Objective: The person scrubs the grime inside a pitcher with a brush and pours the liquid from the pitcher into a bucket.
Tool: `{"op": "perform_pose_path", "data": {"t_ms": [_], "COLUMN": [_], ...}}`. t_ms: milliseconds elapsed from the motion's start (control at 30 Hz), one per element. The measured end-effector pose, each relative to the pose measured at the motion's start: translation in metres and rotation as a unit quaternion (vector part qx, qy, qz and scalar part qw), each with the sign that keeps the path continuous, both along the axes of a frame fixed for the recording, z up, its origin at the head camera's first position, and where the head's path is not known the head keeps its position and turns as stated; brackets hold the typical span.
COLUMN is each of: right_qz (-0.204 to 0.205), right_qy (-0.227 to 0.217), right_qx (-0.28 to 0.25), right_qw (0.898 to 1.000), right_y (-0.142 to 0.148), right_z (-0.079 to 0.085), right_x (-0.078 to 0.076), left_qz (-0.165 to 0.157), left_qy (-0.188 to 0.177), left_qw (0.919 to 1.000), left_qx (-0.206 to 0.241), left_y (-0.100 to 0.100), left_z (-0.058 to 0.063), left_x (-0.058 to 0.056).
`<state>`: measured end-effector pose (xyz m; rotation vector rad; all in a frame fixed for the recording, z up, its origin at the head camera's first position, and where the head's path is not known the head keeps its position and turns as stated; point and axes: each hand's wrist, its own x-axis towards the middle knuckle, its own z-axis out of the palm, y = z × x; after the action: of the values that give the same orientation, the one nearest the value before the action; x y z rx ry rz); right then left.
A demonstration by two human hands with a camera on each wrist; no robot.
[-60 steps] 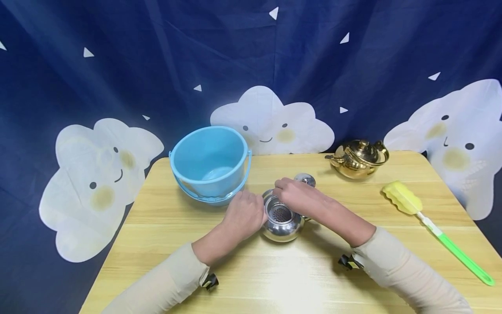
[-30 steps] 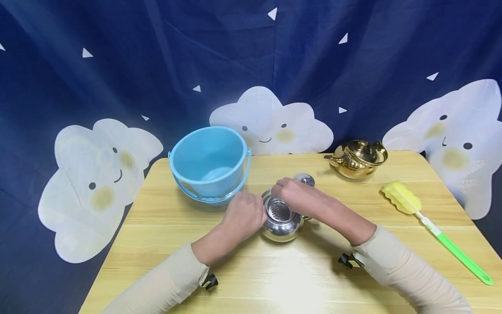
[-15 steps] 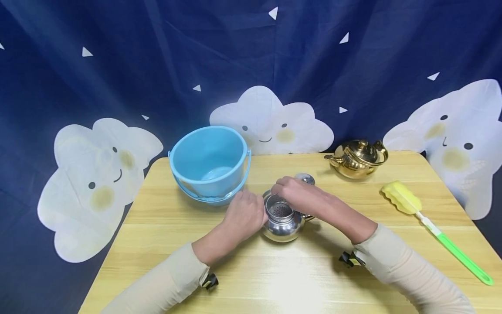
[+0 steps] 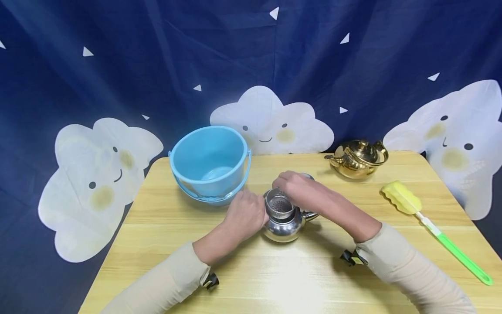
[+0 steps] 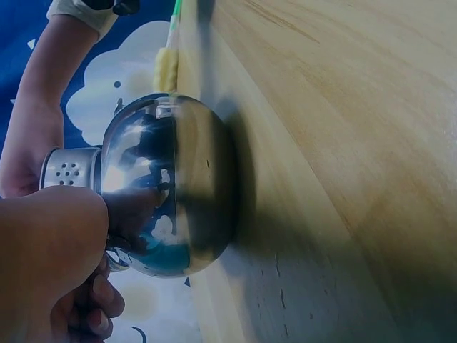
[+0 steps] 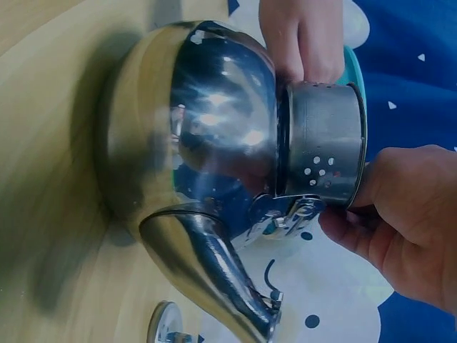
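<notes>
A shiny steel teapot (image 4: 284, 231) stands upright on the table, its spout (image 6: 207, 268) pointing right. My left hand (image 4: 246, 213) holds the pot at its left side near the neck, fingers curled; what exactly they grip is partly hidden. My right hand (image 4: 300, 188) pinches the rim of a perforated steel strainer (image 4: 280, 205). In the right wrist view the strainer basket stands up out of the pot's mouth, its lower part hidden in the neck. Behind my right hand the small steel lid (image 4: 308, 176) lies on the table, mostly covered.
A light blue bucket (image 4: 182, 192) with its handle down stands at back left, close to my left hand. At back right sits a gold teapot (image 4: 354, 163) with its lid on. A yellow sponge brush (image 4: 404, 198) with a green handle lies on the table's right side.
My right hand has moved up slightly, and the strainer has risen from inside the pot's mouth to stand above it. My left hand and the pot have stayed in place.
</notes>
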<state>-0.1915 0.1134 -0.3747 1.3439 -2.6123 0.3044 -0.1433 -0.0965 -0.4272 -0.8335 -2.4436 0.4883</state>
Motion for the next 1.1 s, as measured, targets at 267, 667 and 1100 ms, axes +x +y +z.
{"op": "perform_pose_path", "data": {"t_ms": [267,667,1100], "right_qz": [-0.004,-0.048,-0.100], "right_qy": [0.000,-0.029,-0.075], "right_qx": [-0.030,-0.039,-0.059], "right_qw": [1.000,0.998,0.990], "right_y": [0.003,0.010,0.022], "right_z": [0.005,0.014,0.015], "right_x": [-0.001,-0.005,-0.017], "left_qz": [0.009,0.003,0.016], "left_qy": [-0.016,-0.011,-0.040], "left_qw": [0.9998,0.9998,0.9991], "left_qx": [-0.004,0.015,0.003], "left_y": [0.001,0.001,0.002], "left_z": [-0.001,-0.002,-0.001], "left_x": [0.000,0.000,-0.001]}}
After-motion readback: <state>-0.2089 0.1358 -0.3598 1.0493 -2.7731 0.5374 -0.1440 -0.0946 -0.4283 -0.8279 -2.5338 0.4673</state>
